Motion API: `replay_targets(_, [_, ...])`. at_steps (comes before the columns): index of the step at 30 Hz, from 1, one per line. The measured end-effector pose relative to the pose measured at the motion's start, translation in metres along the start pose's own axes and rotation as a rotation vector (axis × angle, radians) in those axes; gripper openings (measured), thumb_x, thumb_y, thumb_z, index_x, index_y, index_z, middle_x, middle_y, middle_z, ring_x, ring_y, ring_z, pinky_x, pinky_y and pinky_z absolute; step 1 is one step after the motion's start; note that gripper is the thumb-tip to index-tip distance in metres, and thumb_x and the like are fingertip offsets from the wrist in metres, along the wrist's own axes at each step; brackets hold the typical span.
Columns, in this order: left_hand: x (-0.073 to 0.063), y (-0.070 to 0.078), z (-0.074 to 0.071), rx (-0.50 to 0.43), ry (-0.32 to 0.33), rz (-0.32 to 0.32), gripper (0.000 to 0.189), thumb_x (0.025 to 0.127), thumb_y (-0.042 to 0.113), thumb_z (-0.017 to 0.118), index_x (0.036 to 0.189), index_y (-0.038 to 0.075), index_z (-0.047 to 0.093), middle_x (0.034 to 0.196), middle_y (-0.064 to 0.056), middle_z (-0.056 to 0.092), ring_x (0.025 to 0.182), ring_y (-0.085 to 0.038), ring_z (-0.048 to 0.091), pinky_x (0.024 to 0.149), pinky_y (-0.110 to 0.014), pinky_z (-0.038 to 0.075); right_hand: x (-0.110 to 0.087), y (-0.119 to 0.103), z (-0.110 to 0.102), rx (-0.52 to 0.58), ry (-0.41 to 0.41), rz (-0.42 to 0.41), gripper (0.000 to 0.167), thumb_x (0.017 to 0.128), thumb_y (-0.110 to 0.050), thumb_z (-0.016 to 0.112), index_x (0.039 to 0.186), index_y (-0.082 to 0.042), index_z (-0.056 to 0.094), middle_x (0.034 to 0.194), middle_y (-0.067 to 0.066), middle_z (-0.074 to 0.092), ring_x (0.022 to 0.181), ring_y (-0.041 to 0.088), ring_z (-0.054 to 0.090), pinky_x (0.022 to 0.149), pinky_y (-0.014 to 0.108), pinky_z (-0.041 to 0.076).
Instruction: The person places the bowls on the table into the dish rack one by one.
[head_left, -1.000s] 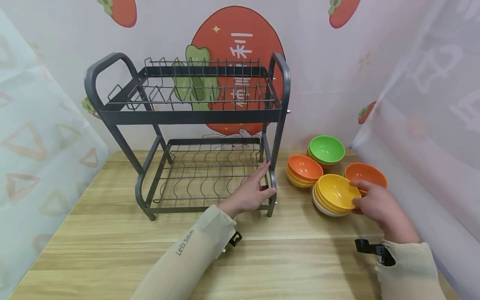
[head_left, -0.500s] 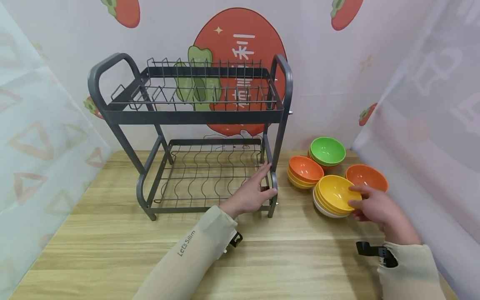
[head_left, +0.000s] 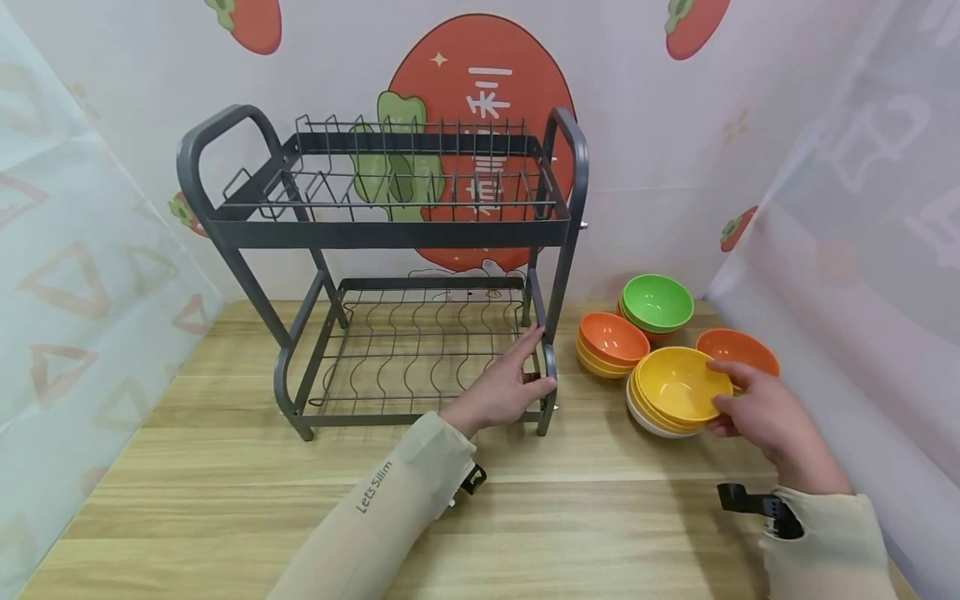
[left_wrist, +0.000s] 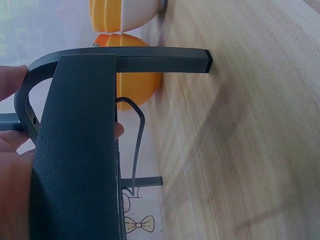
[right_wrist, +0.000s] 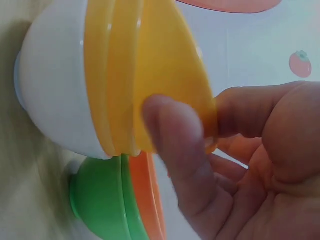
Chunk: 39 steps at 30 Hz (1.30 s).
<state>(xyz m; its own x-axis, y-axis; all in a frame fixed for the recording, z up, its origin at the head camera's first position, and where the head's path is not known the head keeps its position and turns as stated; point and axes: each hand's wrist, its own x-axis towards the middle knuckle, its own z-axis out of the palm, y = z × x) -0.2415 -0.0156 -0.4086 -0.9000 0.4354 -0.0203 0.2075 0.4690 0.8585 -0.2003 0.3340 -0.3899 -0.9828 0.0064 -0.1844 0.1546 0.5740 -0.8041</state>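
Clock bearings are taken from the head view, 12 lying toward the back wall. Item under inspection: the yellow bowl [head_left: 675,383], uppermost in its stack, with further yellow rims and a white bowl [right_wrist: 55,80] beneath. I find my right hand [head_left: 768,421] at its 3 o'clock edge, pinching the rim, gap between the digits narrow; one fingertip bears on the outer wall. The right wrist view shows this rim at an angle to those below, so I judge the bowl tilted, the gripped side higher. Being round, it offers no long axis. My left hand [head_left: 495,392], well apart at 9 o'clock from it, holds the right end of the rack [head_left: 390,235], whose length runs from 9 to 3. Governing relation, in my judgement: my grip is at 3 o'clock, the rack on the bowl's opposite side. Adjacent: an orange bowl [head_left: 750,346] at 2 o'clock, a green bowl [head_left: 657,302] between 11 and 12.
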Motion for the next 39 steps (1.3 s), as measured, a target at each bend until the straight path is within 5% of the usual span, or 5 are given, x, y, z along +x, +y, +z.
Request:
replay_targets(13, [-0.001,-0.001,0.001,0.028,0.005,0.001,0.077,0.098,0.040,0.063,0.160,0.038,0.017,0.162,0.022,0.001,0.124,-0.021,0.054,0.103,-0.037,0.042,-0.003,-0.009,-0.003,0.142,0.017,-0.002,0.064,0.100,-0.005,0.053,0.156,0.002,0.022,0.145,0.037,0.030,0.076,0.031,0.069,0.070,0.035,0.059])
replay_targets(23, [-0.002,0.001,0.000,0.032,0.014,0.001,0.078,0.098,0.041,0.063,0.160,0.036,0.017,0.164,0.018,0.003,0.129,-0.028,0.051,0.105,-0.041,0.041,-0.019,-0.052,0.023,0.299,-0.056,-0.085,0.063,0.098,-0.004,0.060,0.155,-0.001,0.031,0.151,0.027,0.029,0.072,0.029,0.069,0.070,0.034,0.059])
replay_targets(30, [-0.001,0.002,0.001,0.024,0.017,0.015,0.077,0.098,0.035,0.063,0.161,0.033,0.018,0.165,0.013,0.005,0.129,-0.030,0.051,0.102,-0.040,0.044,-0.025,-0.075,0.043,0.278,-0.091,-0.122,0.060,0.095,-0.004,0.062,0.151,-0.003,0.040,0.140,0.027,0.041,0.070,0.034,0.067,0.068,0.036,0.059])
replay_targets(35, [-0.008,0.014,-0.001,-0.101,0.119,-0.059,0.069,0.099,0.036,0.062,0.157,0.038,0.026,0.161,0.004,0.026,0.124,-0.027,0.055,0.093,-0.043,0.051,-0.026,-0.085,0.050,0.278,-0.099,-0.123,0.058,0.094,-0.003,0.062,0.150,-0.004,0.043,0.147,0.023,0.038,0.070,0.034,0.066,0.067,0.036,0.059])
replay_targets(39, [-0.022,0.031,-0.014,-0.395,0.199,-0.070,0.061,0.097,0.035,0.065,0.151,0.036,0.037,0.142,-0.009,0.044,0.109,-0.032,0.061,0.084,-0.045,0.055,-0.027,-0.091,0.057,0.304,-0.111,-0.135,0.058,0.095,-0.005,0.062,0.150,-0.004,0.042,0.148,0.022,0.037,0.069,0.033,0.065,0.066,0.035,0.059])
